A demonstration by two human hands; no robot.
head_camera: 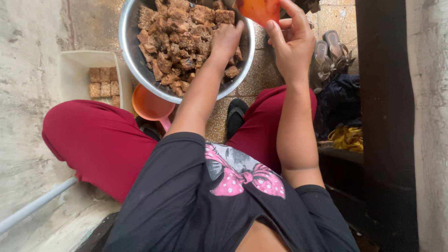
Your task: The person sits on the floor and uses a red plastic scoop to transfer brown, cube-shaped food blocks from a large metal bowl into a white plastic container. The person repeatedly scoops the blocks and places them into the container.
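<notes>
We see the left hand [227, 39] reaching up the middle of the frame, fingers curled down and pressed together into the brown chunks [179, 32] heaped in a steel bowl [128, 42] at the upper centre. The right hand [291, 44], raised just right of the bowl, clamps an orange plastic piece [259, 9] at the top edge. Below the bowl sits an orange cup [149, 105]; a white tray [77, 60] of brown blocks lies left; sandals [329, 51] rest upper right.
</notes>
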